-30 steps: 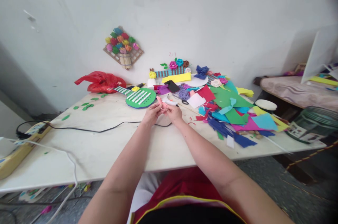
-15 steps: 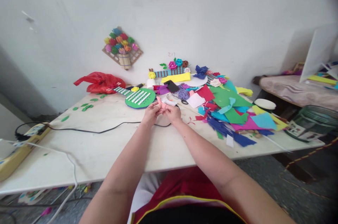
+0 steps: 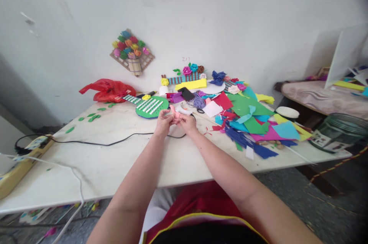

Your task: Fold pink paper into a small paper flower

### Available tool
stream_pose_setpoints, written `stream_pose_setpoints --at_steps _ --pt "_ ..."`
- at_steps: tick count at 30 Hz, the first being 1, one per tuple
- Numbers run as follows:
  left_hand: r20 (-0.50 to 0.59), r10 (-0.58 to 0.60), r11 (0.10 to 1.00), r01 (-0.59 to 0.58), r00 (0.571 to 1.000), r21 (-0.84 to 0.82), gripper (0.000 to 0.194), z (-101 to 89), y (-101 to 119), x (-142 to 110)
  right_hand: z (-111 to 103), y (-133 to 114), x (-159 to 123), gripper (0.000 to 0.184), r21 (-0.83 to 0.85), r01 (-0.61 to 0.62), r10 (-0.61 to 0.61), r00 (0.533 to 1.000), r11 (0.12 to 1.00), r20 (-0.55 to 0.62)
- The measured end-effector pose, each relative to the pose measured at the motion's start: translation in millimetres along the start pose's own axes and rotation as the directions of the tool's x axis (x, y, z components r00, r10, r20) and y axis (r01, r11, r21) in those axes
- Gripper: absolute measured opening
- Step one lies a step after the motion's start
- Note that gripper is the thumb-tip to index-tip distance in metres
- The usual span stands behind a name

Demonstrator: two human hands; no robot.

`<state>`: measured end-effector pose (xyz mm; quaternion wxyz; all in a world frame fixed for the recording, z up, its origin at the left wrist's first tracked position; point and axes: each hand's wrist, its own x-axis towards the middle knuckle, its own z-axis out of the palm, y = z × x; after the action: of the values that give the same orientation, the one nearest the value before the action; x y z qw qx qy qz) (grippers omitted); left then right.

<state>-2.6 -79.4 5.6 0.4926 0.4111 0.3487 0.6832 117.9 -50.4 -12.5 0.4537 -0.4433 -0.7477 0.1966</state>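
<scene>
Across the far side rises a smooth, pale wall (image 3: 230, 22), and against it stands a broad table (image 3: 120, 165) with a whitish, flat top. On its right half lies a loose heap of coloured paper, flat green sheets (image 3: 247, 104) overlapping crumpled dark-blue strips (image 3: 241, 140). At the right edge is a round, greenish glass jar (image 3: 335, 133) with a wide mouth. Toward the back left slumps a wrinkled, glossy red plastic bag (image 3: 110, 90), touching or nearly touching the neck of a green guitar-shaped board (image 3: 155, 108) striped with white strips. A long yellow power strip (image 3: 25, 161) sits at the left edge; from it a thin black cable (image 3: 107, 144) winds over the tabletop to the hands, passing close beneath them. Near the table's middle, the left hand (image 3: 164, 122) and right hand (image 3: 188, 124) pinch a soft pink strip (image 3: 173, 111) between them, its upper end standing up from the fingers. Just beyond lies a white tool (image 3: 185, 111), partly hidden, with a tangle of purple yarn (image 3: 198, 101) behind. Smallest are the thin, oval green cutouts (image 3: 93, 118) scattered at left.
</scene>
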Motion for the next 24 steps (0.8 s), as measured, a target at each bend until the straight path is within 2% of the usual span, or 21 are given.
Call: stream_pose_setpoints --at_steps 6,13,19,24 --pt "0.076 -0.057 0.997 0.061 0.995 -0.052 0.03 -1.1 0 0 -2 -1 0 0.019 0.035 0.001 -0.001 1.0 0.999 -0.012" --pt "0.031 -0.158 0.986 0.159 0.987 -0.046 0.015 -3.1 -1 1 -2 1 0 0.022 0.058 0.034 -0.035 0.999 0.998 0.02" --pt "-0.055 -0.072 0.99 0.065 0.996 -0.124 0.013 -4.3 1 4 3 4 1 0.014 0.086 0.043 -0.05 0.995 0.995 0.085" --pt "-0.18 0.01 0.984 -0.042 0.984 -0.173 0.012 -13.1 4 10 -2 12 6 0.02 0.122 -0.098 0.091 0.994 0.988 0.063"
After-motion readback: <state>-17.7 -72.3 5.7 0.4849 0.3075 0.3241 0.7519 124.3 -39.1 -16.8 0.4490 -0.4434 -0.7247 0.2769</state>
